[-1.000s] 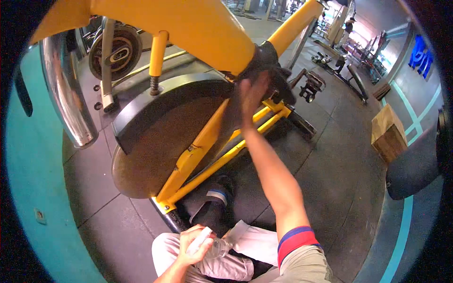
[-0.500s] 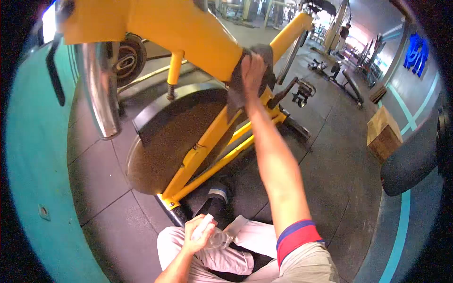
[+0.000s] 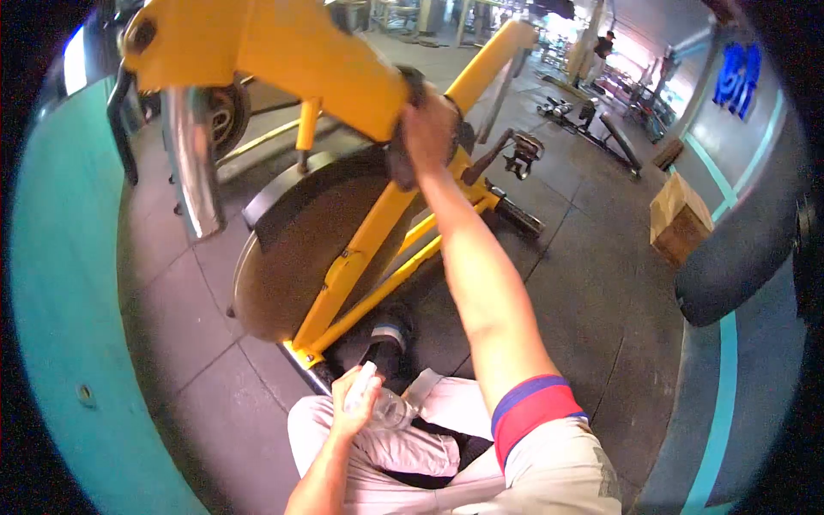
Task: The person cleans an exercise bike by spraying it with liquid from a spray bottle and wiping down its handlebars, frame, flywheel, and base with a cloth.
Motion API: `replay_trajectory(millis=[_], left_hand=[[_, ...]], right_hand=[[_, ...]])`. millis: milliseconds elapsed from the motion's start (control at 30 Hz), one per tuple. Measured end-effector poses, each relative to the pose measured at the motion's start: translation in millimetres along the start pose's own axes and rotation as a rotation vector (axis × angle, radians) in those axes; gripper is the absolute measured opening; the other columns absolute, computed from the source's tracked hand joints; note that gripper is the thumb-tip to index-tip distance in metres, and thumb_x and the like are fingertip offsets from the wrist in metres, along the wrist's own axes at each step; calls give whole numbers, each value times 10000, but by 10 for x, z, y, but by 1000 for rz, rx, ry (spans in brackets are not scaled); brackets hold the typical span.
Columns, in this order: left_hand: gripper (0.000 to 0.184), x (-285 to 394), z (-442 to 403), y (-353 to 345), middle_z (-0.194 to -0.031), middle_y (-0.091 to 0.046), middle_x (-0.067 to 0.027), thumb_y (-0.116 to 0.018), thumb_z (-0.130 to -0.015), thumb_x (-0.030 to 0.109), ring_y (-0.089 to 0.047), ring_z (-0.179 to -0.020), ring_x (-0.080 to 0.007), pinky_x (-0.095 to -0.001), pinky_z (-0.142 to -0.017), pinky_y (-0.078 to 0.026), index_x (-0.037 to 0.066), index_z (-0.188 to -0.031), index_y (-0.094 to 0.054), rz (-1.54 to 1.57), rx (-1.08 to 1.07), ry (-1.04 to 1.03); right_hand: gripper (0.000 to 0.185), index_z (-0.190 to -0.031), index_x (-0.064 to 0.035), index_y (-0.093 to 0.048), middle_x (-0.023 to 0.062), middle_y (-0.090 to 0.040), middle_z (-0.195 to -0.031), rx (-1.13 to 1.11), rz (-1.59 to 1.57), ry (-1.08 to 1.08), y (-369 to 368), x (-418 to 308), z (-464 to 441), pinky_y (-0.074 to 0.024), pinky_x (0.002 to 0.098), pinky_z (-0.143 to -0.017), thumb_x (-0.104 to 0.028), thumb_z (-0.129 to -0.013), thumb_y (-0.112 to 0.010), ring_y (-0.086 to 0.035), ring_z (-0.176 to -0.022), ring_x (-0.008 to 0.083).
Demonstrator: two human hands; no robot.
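Note:
A yellow exercise bike (image 3: 343,275) with a large dark flywheel (image 3: 300,249) stands in front of me. My right hand (image 3: 429,133) reaches out to the bike's frame and presses a dark cloth (image 3: 400,159) against it, near where the yellow beams meet. Most of the cloth is hidden under the hand, which is slightly blurred. Low by my lap, my left hand (image 3: 354,402) is wrapped around the neck of a clear spray bottle (image 3: 390,410) with a white head. The bottle is tilted over my crossed legs.
A teal wall (image 3: 64,300) runs along the left. To the right are a wooden box (image 3: 678,219) and a black pad (image 3: 738,257). Farther back stand a bench (image 3: 620,142) and a person (image 3: 603,51). Dark rubber tiles (image 3: 584,283) cover the floor.
My right hand has moved a little left and down along the yellow frame with the cloth. The view has shifted slightly. My left hand still holds the spray bottle at my lap.

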State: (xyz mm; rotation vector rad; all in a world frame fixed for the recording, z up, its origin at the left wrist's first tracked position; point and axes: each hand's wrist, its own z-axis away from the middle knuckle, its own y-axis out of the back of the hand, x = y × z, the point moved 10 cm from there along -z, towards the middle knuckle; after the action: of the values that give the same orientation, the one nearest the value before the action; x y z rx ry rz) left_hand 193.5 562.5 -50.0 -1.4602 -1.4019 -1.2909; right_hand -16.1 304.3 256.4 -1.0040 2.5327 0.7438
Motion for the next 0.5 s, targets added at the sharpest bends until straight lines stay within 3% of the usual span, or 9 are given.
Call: replay_trajectory(millis=[33, 67, 200, 267, 333, 367, 433, 467, 500], left_hand=[[201, 102, 2, 9, -664, -578, -102, -637, -848, 168, -557, -606, -209, -323, -570, -437, -23, -796, -673, -13, -2, -24], [191, 204, -55, 1, -665, -581, -103, -639, -847, 158, -563, -613, -208, -320, -573, -441, -22, -794, -672, -22, -6, -54], [139, 229, -56, -118, -697, -607, -108, -644, -836, 112, -588, -620, -212, -314, -577, -454, -21, -812, -679, 25, -82, -27], [134, 244, -97, -119, -707, -612, -108, -644, -832, 107, -594, -627, -210, -312, -584, -461, -21, -824, -680, 42, -83, -51], [127, 220, -77, -47, -739, -621, -115, -644, -823, 98, -603, -652, -211, -304, -607, -476, -23, -840, -679, 52, -80, -53], [126, 171, -44, -14, -748, -623, -117, -645, -821, 97, -605, -656, -212, -303, -611, -478, -23, -841, -678, 75, -64, -28], [121, 96, 44, 61, -784, -636, -121, -650, -812, 87, -620, -680, -217, -306, -623, -487, -24, -853, -677, 95, -52, 16], [116, 110, 37, 85, -787, -638, -120, -652, -811, 82, -625, -688, -218, -307, -628, -490, -22, -855, -677, 88, -52, 7], [110, 140, 19, 99, -790, -641, -119, -655, -810, 76, -629, -695, -219, -309, -632, -493, -21, -858, -677, 85, -50, -9]], right_hand=[[421, -1220, -21, -570, 242, -508, -1304, 273, 411, 164, 25, 236, 334, -393, 525, -952, -216, -847, -585, -492, -1168, 421], [538, -1377, -13, -431, 246, -279, -1501, 199, 532, 208, -160, 532, 551, -305, 548, -1068, -254, -909, -542, -320, -1328, 473], [519, -1391, 38, -389, 316, -253, -1485, 140, 523, 69, -592, 422, 1477, -224, 565, -1121, -240, -961, -470, -271, -1334, 528], [454, -1329, 48, -476, 288, -341, -1455, -138, 353, -283, -1228, 564, 2283, -241, 552, -1113, -243, -988, -403, -302, -1351, 473], [453, -1290, 56, -508, 293, -456, -1363, -215, 242, -38, -1078, -252, 2490, -300, 507, -1087, -265, -1012, -350, -411, -1273, 468], [459, -1261, 54, -527, 298, -494, -1314, -244, 201, -169, -1496, 322, 2751, -332, 494, -1055, -283, -1020, -332, -451, -1219, 476], [524, -1181, 91, -543, 354, -522, -1228, -345, -122, -737, -1558, 598, 2651, -378, 495, -981, -349, -1036, -300, -494, -1118, 514], [546, -1142, 134, -522, 388, -518, -1191, 182, -13, -484, -1259, 686, 2357, -379, 516, -956, -356, -1039, -305, -496, -1086, 525], [561, -1192, 144, -489, 387, -459, -1271, 182, -32, -506, -1154, 811, 2048, -351, 507, -1005, -356, -1039, -289, -439, -1160, 528]])
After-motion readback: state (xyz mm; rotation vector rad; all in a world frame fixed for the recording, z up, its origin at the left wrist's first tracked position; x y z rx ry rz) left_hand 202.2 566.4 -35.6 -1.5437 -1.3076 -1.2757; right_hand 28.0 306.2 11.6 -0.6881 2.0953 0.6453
